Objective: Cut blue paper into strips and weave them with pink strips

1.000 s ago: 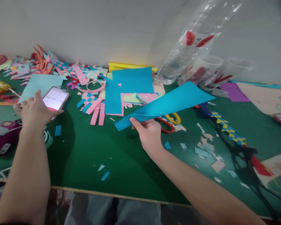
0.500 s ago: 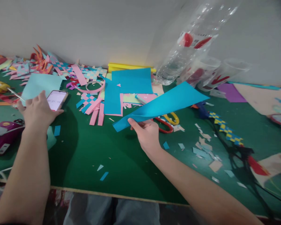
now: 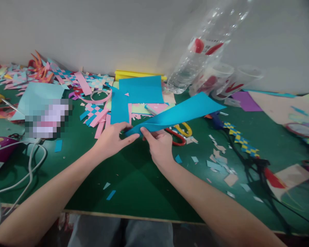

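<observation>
The right hand [image 3: 160, 145] has a narrow grip on a blue paper sheet [image 3: 186, 110], thumb on top and fingers beneath; the sheet is held above the green worktop [image 3: 144, 195], pinched into a fold at the thumb and spreading flat toward its far right end; the left hand [image 3: 112, 139] is at the sheet's near left end, thumb and fingers close about it, though from where I stand I cannot tell whether that grip is closed; a red handle [image 3: 179, 140] and a yellow handle [image 3: 187, 129] lie just beyond the right hand; further blue paper [image 3: 119, 106] lies beyond the left hand; a clear bottle [image 3: 182, 73] leans at the back, beside plastic cups [image 3: 247, 80].
</observation>
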{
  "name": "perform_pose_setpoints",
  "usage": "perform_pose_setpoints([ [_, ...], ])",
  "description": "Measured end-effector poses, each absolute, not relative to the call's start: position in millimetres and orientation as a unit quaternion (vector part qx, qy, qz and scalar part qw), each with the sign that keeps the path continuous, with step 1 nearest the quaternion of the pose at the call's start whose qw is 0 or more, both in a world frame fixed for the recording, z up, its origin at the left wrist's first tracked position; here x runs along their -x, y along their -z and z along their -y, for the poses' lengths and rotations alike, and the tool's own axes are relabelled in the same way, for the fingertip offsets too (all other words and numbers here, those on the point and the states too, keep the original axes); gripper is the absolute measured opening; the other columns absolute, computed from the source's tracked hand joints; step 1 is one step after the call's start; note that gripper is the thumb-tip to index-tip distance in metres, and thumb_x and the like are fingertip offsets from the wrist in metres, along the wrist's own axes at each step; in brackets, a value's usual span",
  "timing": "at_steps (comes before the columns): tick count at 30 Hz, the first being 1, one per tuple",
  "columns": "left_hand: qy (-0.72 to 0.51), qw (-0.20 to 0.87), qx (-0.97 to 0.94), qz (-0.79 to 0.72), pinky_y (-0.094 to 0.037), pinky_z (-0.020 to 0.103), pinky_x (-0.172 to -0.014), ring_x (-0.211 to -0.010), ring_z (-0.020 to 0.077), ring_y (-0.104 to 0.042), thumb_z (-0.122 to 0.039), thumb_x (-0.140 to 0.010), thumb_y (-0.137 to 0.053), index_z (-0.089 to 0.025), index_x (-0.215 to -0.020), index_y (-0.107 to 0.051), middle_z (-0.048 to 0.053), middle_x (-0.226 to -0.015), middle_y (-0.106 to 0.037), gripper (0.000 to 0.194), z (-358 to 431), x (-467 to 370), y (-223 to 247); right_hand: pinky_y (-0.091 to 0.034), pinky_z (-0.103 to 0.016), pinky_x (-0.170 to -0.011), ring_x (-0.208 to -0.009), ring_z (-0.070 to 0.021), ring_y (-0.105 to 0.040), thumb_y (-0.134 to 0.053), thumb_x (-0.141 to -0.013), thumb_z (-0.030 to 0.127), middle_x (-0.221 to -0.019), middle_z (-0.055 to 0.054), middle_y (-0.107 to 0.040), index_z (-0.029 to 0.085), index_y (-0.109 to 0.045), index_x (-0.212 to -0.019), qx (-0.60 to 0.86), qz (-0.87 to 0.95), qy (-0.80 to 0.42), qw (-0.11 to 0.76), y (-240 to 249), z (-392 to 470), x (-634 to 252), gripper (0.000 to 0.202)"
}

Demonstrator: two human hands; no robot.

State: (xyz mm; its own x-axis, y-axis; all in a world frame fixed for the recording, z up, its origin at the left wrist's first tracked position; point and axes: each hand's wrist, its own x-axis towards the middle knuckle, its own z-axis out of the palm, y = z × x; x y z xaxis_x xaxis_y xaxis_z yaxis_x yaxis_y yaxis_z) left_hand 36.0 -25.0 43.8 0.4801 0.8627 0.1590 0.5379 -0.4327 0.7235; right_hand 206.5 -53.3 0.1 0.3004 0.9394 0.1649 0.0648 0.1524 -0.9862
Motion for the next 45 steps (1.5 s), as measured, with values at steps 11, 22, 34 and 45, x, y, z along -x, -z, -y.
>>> perform_pose_setpoints([
  [11, -0.327, 0.526, -0.656, -0.432, -0.056, 0.029, -0.065, -0.071, 0.0177, -0.072, -0.038, -0.077, -0.074, -0.016, -0.084, -0.072, 0.006, -0.080, -0.077, 0.023, 13, -36, -24, -0.055, -0.036, -0.066, -0.064, -0.0185, -0.067, -0.074, -0.076, 0.047, -0.067, -0.002, -0.072, 0.022, -0.071, -0.072, 0.543, 0.466, -0.364, 0.596, 8, 52, -207, 0.026],
  [22, -0.317, 0.557, -0.634, -0.433, -0.058, 0.032, -0.073, -0.072, 0.0174, -0.072, -0.035, -0.074, -0.077, -0.017, -0.076, -0.072, 0.005, -0.080, -0.078, 0.018, 14, -32, -24, -0.056, -0.035, -0.064, -0.064, -0.0175, -0.066, -0.077, -0.072, 0.046, -0.066, -0.001, -0.073, 0.023, -0.072, -0.066, 0.539, 0.465, -0.377, 0.593, 6, 53, -206, 0.025],
  [34, -0.264, 0.530, -0.666, -0.454, -0.054, 0.026, -0.063, -0.069, 0.0164, -0.072, -0.036, -0.076, -0.076, -0.017, -0.078, -0.072, 0.004, -0.078, -0.078, 0.020, 16, -25, -27, -0.058, -0.037, -0.067, -0.064, -0.0180, -0.068, -0.081, -0.065, 0.041, -0.067, 0.000, -0.075, 0.023, -0.074, -0.066, 0.530, 0.444, -0.398, 0.603, 3, 54, -204, 0.020],
  [45, -0.281, 0.557, -0.626, -0.467, -0.059, 0.025, -0.069, -0.068, 0.0150, -0.073, -0.030, -0.071, -0.081, -0.017, -0.072, -0.073, 0.004, -0.074, -0.077, 0.016, 10, -16, -33, -0.060, -0.037, -0.067, -0.064, -0.0172, -0.067, -0.085, -0.060, 0.043, -0.065, 0.000, -0.071, 0.023, -0.073, -0.067, 0.503, 0.382, -0.468, 0.618, 6, 44, -210, 0.024],
])
